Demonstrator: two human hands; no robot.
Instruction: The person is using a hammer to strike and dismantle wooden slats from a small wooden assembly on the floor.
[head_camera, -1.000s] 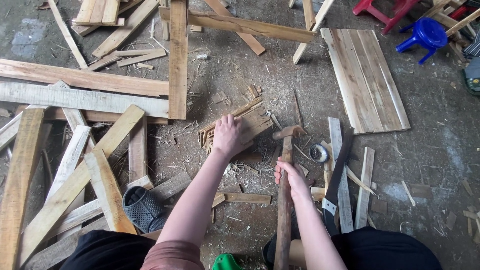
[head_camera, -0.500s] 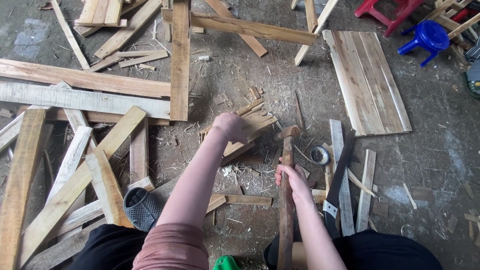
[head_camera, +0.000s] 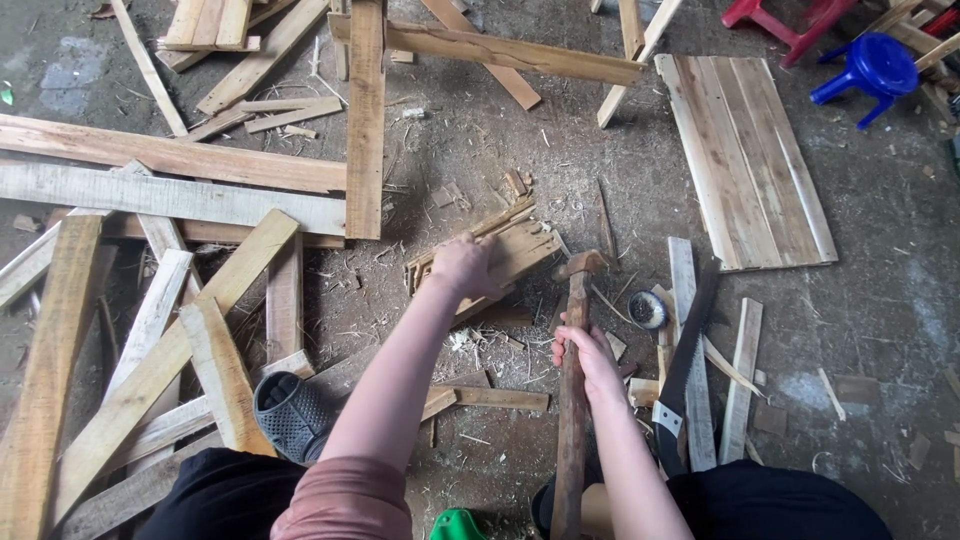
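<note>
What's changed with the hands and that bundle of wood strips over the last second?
The left hand, flat on top of the bundle of wood strips a second ago, now curls around its near edge and has tilted it up off the floor. The right hand keeps its hold on the hammer, head resting by the bundle. The machete and planks have not moved.

1. Light's soft and even, looks like flat daylight, no glare anywhere.
2. Shadows are faint; just a soft dark patch under the stacked slats (head_camera: 500, 255) and beside the planks (head_camera: 180, 200).
3. The left hand (head_camera: 462, 268) is slightly motion-blurred; the hammer (head_camera: 573, 380) stays fairly crisp.
4. Wide lens bends boards near the edges a bit.
5. Corners go slightly dimmer and softer.
</note>
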